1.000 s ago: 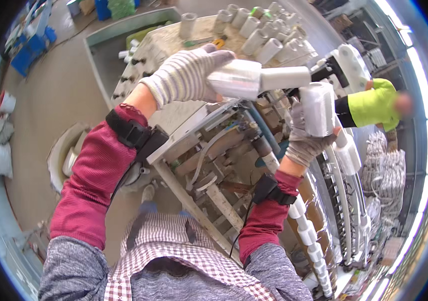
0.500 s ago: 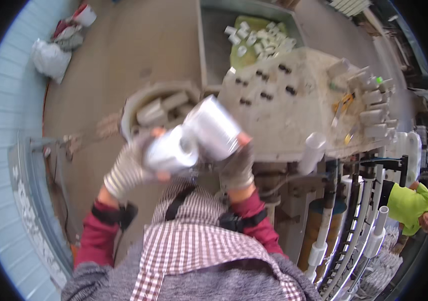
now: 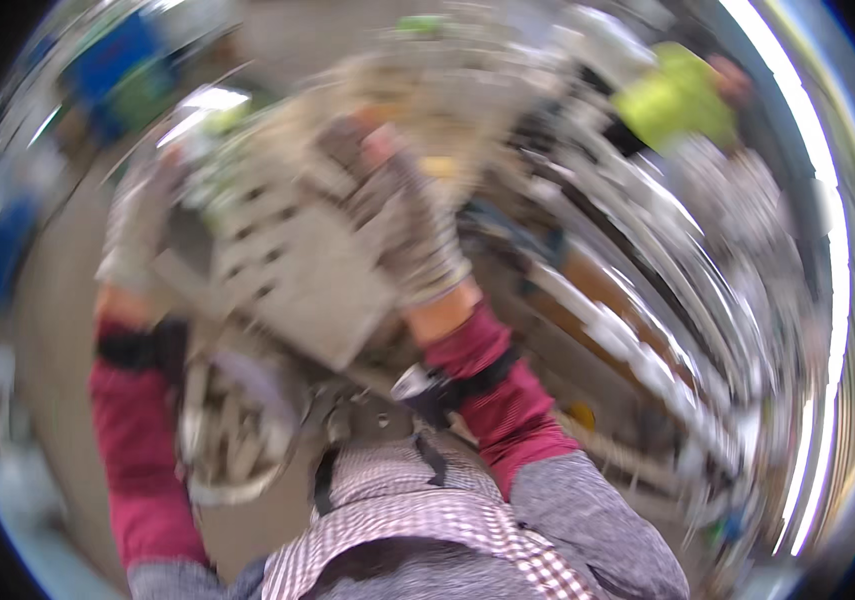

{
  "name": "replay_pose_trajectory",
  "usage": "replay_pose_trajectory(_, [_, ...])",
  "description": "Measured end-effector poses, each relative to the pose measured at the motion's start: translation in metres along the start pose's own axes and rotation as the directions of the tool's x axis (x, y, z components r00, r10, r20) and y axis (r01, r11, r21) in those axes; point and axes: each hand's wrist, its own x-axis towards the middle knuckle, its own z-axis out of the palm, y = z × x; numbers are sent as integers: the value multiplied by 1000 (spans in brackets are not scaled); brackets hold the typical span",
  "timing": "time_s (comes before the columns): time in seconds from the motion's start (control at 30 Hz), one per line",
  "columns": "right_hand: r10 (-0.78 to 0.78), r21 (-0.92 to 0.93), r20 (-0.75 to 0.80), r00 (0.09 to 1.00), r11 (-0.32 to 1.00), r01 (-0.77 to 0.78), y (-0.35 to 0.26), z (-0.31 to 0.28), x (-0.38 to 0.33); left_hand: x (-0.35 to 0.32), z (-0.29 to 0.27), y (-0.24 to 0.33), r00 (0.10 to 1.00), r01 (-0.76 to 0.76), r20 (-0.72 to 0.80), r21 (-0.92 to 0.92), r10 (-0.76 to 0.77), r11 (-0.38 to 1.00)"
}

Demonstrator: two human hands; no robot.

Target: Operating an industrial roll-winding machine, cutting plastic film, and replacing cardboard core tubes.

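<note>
Motion smears the whole head view. My left hand (image 3: 142, 220), in a pale glove with bare fingertips, reaches far out at the left. A shiny whitish thing (image 3: 209, 103) lies by its fingertips; whether the hand grips it I cannot tell. My right hand (image 3: 402, 220), in a striped glove, is over the worktable (image 3: 322, 285) with fingers stretched forward and apart, and no roll shows in it. Dark pegs (image 3: 267, 255) stand in rows on the tabletop between my hands. Small white pieces on green (image 3: 217, 175) are beside my left hand.
A round tub (image 3: 237, 490) with pale pieces stands at the near left. Long rails and rollers (image 3: 637, 350) of a machine run along the right. Beyond them is a person in a bright yellow-green top (image 3: 682, 100). Blue containers (image 3: 117, 60) are at the far left.
Both hands held shiny white film-wrapped rolls close to my body; now they are apart and stretched forward. My view has turned to the right. The rolls no longer show clearly.
</note>
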Motion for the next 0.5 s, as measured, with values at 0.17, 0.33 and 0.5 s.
replay_pose_trajectory(0.17, [-415,-271,-381,826,905,329,-151,-94,-160,23,177,23,848,-368,411,4,334,930])
replay_pose_trajectory(0.33, [-701,-445,-638,318,673,590,-318,-204,-361,-2,393,51,455,-850,741,195,494,490])
replay_pose_trajectory(0.5, [-714,-460,-690,117,558,690,-447,-294,-431,15,541,37,381,-924,872,348,307,158])
